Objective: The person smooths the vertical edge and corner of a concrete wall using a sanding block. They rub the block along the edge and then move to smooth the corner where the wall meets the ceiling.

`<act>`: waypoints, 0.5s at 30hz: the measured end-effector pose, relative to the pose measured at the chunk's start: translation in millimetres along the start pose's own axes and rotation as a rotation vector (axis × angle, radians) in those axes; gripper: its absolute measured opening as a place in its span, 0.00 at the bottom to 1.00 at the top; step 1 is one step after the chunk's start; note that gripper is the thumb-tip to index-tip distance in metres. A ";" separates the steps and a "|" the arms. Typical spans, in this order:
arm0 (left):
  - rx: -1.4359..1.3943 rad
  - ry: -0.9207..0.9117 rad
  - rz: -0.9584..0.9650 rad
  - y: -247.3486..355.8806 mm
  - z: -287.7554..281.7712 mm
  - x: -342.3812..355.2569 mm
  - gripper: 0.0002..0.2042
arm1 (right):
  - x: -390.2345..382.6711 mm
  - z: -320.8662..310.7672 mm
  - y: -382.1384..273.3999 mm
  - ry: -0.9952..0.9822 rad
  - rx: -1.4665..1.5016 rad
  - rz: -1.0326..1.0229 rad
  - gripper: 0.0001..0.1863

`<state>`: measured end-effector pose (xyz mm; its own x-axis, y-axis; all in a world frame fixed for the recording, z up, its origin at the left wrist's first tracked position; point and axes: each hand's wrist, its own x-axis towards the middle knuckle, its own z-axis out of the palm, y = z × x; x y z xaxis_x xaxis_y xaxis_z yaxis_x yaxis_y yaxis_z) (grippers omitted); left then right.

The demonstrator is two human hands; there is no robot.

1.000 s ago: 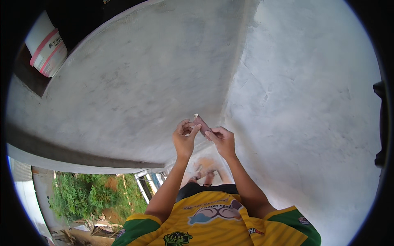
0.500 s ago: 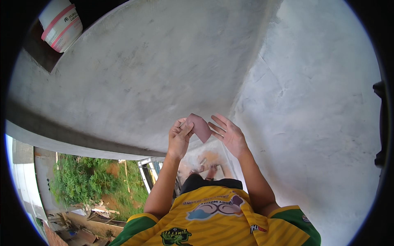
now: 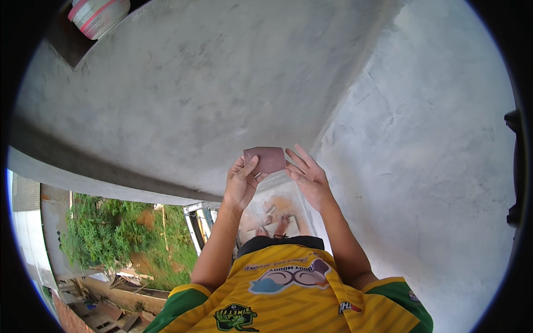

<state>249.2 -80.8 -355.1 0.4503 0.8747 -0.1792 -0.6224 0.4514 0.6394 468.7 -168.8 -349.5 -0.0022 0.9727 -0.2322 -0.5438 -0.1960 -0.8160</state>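
A small reddish-brown sheet that looks like sandpaper [image 3: 270, 159] is pinched at its left side by my left hand [image 3: 239, 184], thumb on the face towards me. The sheet lies nearly level from left to right, slightly bent. At its right edge is my right hand [image 3: 312, 182], fingers spread and palm turned inward. Its fingertips come up to the edge; whether they touch it is not clear. Both hands are in front of a grey plastered wall [image 3: 216, 83].
A paler wall [image 3: 438, 139] meets the grey one at a corner on the right. A white bucket with pink bands [image 3: 100, 16] stands on a ledge, upper left. Below are my bare feet [image 3: 282, 225] on a dusty surface. Green plants [image 3: 100, 227] grow outside, lower left.
The sheet has turned from a downward slant to nearly level. My right hand's fingers have come to its right edge. The view has shifted, so the bucket sits higher.
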 end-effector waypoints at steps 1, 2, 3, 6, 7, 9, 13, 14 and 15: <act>0.019 0.024 -0.042 1.2 -1.1 -1.0 0.09 | -1.0 4.4 6.5 -0.015 0.190 -0.040 0.37; 0.020 0.002 -0.057 1.5 -2.7 -2.5 0.09 | -1.8 6.7 11.4 -0.074 0.390 -0.105 0.39; 0.022 -0.022 -0.071 1.7 -4.3 -3.4 0.10 | 0.0 6.3 13.0 -0.034 0.367 -0.025 0.40; 0.168 -0.062 -0.051 -2.7 -6.8 -4.8 0.11 | 5.8 -0.2 16.0 -0.054 0.466 0.116 0.37; 0.247 -0.060 -0.036 -4.4 -7.4 -3.9 0.11 | 6.2 -1.0 19.8 -0.003 0.301 0.093 0.34; 0.405 -0.055 0.000 -7.0 -7.7 -1.1 0.11 | 8.7 -1.7 26.9 0.033 0.014 0.015 0.28; 0.449 -0.021 0.013 -6.4 -7.3 1.7 0.11 | 14.1 -2.1 24.2 0.108 0.000 0.054 0.24; 0.453 -0.007 0.016 -5.5 -7.0 2.0 0.11 | 13.8 0.9 19.8 0.108 -0.017 0.059 0.25; 0.456 0.008 0.021 -4.9 -6.2 2.6 0.12 | 13.6 5.1 12.9 0.107 -0.031 0.067 0.25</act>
<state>249.4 -79.6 -363.3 0.4349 0.8848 -0.1675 -0.2852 0.3118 0.9063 457.3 -157.4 -360.5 0.0528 0.9388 -0.3404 -0.5197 -0.2652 -0.8122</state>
